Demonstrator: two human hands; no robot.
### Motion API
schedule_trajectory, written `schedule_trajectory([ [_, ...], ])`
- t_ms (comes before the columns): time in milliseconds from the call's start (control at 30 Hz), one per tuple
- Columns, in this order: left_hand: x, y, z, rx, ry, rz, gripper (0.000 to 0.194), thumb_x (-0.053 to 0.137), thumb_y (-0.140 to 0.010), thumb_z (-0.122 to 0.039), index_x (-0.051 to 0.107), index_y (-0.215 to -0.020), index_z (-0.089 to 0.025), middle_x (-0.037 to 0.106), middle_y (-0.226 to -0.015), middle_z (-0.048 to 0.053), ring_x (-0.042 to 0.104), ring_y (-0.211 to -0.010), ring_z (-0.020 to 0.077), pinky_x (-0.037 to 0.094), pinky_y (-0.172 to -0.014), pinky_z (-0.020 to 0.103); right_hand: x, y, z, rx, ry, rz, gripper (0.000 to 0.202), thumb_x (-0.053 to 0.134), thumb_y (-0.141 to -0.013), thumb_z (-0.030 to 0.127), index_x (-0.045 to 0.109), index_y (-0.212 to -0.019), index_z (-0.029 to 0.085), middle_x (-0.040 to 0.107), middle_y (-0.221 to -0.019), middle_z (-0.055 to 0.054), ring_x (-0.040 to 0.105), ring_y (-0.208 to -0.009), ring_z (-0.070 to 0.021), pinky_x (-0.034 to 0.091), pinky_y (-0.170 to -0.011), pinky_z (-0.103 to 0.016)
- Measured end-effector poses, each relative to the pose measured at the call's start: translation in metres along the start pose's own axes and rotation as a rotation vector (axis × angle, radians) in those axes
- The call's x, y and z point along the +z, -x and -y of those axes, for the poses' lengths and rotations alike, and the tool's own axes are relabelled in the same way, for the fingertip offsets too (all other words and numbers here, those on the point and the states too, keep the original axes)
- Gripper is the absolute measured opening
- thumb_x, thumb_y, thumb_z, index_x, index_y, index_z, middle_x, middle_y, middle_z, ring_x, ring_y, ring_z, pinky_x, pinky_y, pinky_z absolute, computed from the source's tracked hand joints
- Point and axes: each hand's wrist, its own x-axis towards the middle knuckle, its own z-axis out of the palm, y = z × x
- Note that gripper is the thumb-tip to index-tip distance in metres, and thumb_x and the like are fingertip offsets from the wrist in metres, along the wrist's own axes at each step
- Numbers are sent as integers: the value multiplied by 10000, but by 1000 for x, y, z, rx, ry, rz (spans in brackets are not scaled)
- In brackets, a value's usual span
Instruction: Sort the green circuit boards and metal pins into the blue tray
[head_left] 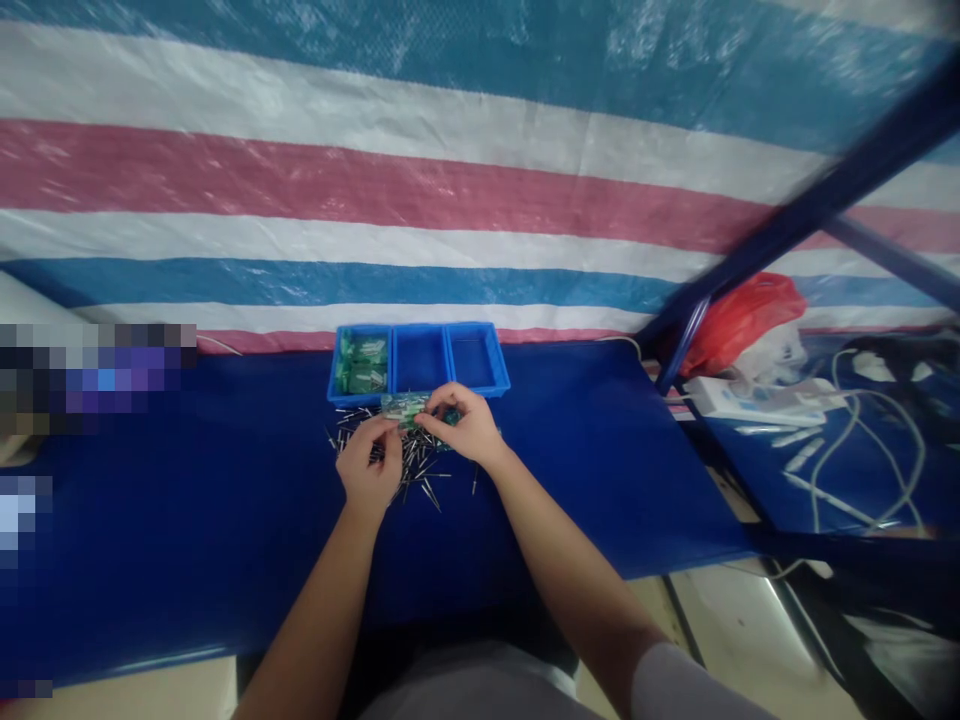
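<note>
My left hand [370, 466] and my right hand [463, 425] meet above a heap of thin metal pins [421, 468]. Between them they grip a small clear green plastic bag [401, 405], its left lower side in the left fingers and its right side in the right. Pale bits show through the plastic, too small to name. Just behind the hands stands a blue three-compartment tray [495, 385]. Similar green packets [365, 362] fill its left compartment; the middle and right compartments hold nothing that I can see. Something teal, partly covered by my right hand, lies among the pins.
A blue-topped table [585, 450] carries the tray and pins. Behind it hangs a striped plastic sheet [450, 190]. A dark blue metal frame [795, 210] rises at the right, beside a red bag [746, 320], a power strip [795, 395] and loose cables. The far left is blurred out.
</note>
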Motion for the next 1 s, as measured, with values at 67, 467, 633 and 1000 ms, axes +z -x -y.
schedule_trajectory([
  [67,0,-1,-1,17,14,15,121,609,-864,-163,676,-959,-197,739,-991,32,711,-749,112,579,-744,260,1,0,-2,23,-59,-14,288,777,-798,326,615,-1007,213,704,-780,7,619,-632,-116,517,-610,-265],
  [467,2,-3,-10,-45,-63,45,342,660,-862,-285,608,-1185,-188,716,-984,49,694,-846,137,563,-781,280,-3,-2,-1,-94,196,2,119,716,-878,321,751,-849,211,756,-827,-43,666,-736,-165,561,-704,-321],
  [633,-2,-9,-12,17,-79,85,145,642,-881,-260,693,-1007,-209,668,-877,22,624,-740,113,528,-733,269,-6,-2,0,-289,310,110,94,680,-915,278,769,-913,247,777,-891,-42,674,-814,-191,559,-793,-385],
  [1000,-3,-4,-8,-64,-125,51,150,617,-893,-277,696,-998,-203,724,-892,21,668,-758,120,537,-755,254,-5,-1,-3,-223,330,19,114,760,-845,340,799,-910,256,699,-747,-24,631,-686,-152,538,-643,-299],
])
